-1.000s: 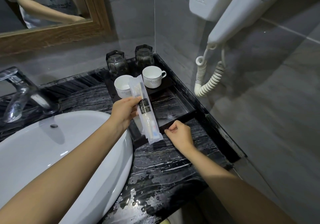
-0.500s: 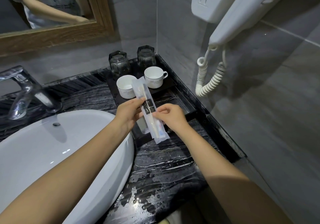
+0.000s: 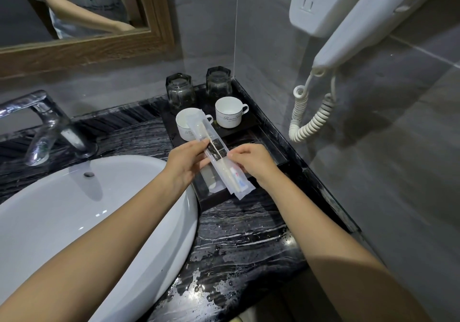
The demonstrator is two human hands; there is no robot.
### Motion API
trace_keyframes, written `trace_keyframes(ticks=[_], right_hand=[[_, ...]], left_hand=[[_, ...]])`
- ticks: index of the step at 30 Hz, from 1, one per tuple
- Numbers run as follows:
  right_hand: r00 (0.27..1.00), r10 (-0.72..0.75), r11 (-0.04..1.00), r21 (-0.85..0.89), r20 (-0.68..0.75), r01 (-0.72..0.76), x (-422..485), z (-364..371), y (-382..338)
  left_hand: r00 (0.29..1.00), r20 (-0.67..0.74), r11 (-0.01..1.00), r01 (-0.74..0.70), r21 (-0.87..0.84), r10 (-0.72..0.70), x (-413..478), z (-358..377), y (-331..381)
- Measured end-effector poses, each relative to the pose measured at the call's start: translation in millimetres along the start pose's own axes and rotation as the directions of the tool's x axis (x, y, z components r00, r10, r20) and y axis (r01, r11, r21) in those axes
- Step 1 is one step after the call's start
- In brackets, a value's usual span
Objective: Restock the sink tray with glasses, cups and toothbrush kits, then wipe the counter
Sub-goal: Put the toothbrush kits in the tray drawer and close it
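Your left hand (image 3: pixel 186 162) and right hand (image 3: pixel 251 163) both pinch the toothbrush kits (image 3: pixel 224 167), two clear packets stacked, just above the front of the black tray (image 3: pixel 271 147). Peel them apart slowly so neither slips. Lay them flat, side by side, in the open front part. At 12 o'clock, stay clear of the two cups (image 3: pixel 229 112), and the two glasses (image 3: pixel 199 90) behind them.

Dim, soft light; wide-angle edge distortion.
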State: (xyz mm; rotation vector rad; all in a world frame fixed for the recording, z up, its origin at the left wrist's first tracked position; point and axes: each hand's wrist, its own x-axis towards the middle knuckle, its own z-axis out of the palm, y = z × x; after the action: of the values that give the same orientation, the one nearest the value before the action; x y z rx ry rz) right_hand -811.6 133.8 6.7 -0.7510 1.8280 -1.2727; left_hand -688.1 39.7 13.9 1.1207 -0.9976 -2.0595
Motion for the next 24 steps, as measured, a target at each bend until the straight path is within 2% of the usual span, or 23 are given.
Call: trace_keyframes(ticks=[6,12,15,24], right_hand=[[0.999,-0.015,1.0,-0.022,-0.041,0.014,-2,4,-6],[0.992,0.054,0.998,0.031,-0.113,-0.051,-1,7,-8],[0.988,0.045,0.997,0.066,-0.146,-0.035,1,7,-6],[0.985,0.036,0.999,0.042,-0.17,-0.029,0,-19,-1]], left_hand=[[1.0,-0.004,1.0,-0.001,-0.014,0.001,0,0,3],[1.0,-0.014,0.999,-0.016,-0.034,0.015,-3,4,4],[0.999,-0.033,0.999,-0.015,-0.028,0.014,-4,5,4],[0.999,-0.049,1.0,0.01,0.01,-0.009,7,-13,8]])
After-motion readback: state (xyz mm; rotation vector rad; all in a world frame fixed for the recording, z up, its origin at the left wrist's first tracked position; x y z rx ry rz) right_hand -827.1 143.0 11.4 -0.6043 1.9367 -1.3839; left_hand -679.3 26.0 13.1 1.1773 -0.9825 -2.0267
